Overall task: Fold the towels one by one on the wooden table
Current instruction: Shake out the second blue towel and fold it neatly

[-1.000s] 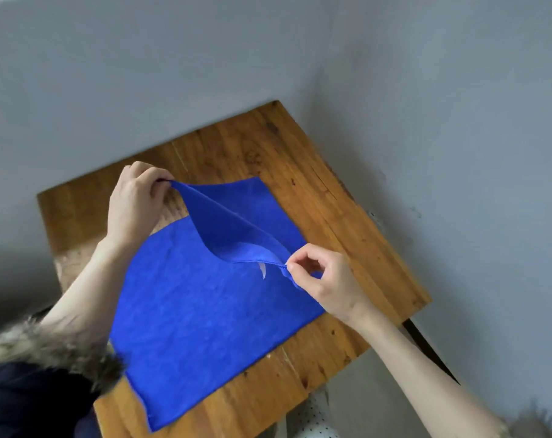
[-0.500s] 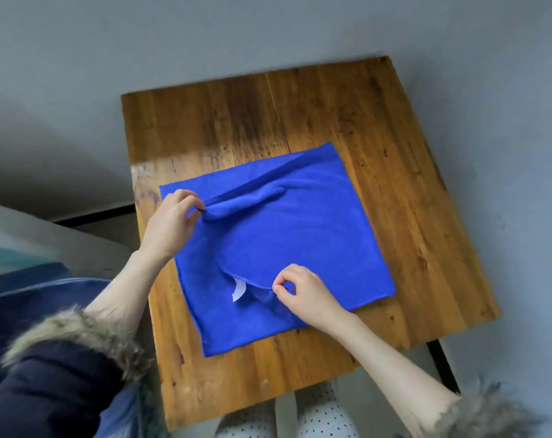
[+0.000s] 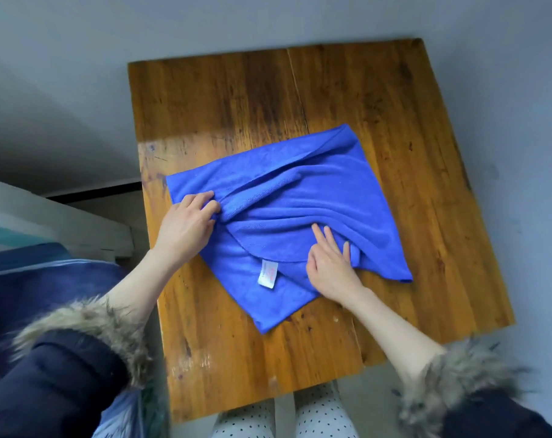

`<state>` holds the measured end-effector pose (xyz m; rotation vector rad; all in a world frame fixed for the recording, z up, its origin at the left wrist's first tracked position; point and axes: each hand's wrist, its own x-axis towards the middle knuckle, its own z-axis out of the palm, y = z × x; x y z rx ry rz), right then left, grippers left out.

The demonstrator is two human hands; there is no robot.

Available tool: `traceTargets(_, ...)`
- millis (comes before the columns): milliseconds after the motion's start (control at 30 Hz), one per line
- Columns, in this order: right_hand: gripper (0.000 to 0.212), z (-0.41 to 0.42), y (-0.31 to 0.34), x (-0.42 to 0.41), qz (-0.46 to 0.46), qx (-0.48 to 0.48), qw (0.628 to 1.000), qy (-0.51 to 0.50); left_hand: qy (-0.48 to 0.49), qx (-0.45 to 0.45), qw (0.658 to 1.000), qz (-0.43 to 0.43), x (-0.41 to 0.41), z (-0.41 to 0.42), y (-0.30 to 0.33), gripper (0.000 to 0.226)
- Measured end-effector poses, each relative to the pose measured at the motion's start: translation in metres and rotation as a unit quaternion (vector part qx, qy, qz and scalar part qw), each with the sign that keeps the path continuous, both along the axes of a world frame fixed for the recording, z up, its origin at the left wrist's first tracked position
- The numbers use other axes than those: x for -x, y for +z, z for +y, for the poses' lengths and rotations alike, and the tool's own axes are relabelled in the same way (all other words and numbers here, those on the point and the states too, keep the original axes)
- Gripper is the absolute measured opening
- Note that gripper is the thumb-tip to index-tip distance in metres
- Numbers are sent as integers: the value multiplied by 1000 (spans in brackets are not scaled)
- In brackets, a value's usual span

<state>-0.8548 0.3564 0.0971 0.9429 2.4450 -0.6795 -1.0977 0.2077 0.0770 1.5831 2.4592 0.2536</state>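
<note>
Looking down from head height, two bare forearms reach forward over a wooden table toward a blue towel lying partly folded near its middle. Both arms come out of dark sleeves edged with shaggy fur cuffs, pushed back so the wrists and forearms are bare.

On the left side, the left hand rests knuckles-up at the towel's left part. Its fingers are curled and its fingertips pinch a bunched ridge of cloth, from which folds run diagonally up toward the towel's far right corner.

To the right and slightly nearer the body, the right hand lies on the towel's upper layer. Its index and middle fingers stretch out straight and press flat on the cloth, pointing away from the person; a fold of fabric rises over its outer fingers, so whether those grip the cloth cannot be told.

Between the two hands, which are well apart, the curved edge of the upper layer shows a small white label lying on the lower layer.

Below the table's near edge, polka-dotted trouser legs are visible.
</note>
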Motion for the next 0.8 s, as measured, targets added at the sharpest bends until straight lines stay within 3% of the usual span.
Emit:
traceTargets(167,14,84,-1,25,-13,-62,989,135,73,28,996,34,-40,-11,5,29)
traceTargets(267,21,111,-1,49,-17,-95,984,150,104,43,994,7,-84,-15,11,34)
traceTargets(367,20,115,-8,56,9,-80,989,120,128,53,990,-38,-117,-15,15,31)
traceTargets(533,18,85,-10,11,170,-90,981,-23,193,68,973,-104,-112,-8,15,17)
traceTargets(667,18,46,-2,-44,236,-136,959,-82,131,93,985,-67,-93,-9,17,38)
traceTargets(800,28,31,9,-72,271,-134,950,-77,81,29,996,-37,-82,-5,19,32)
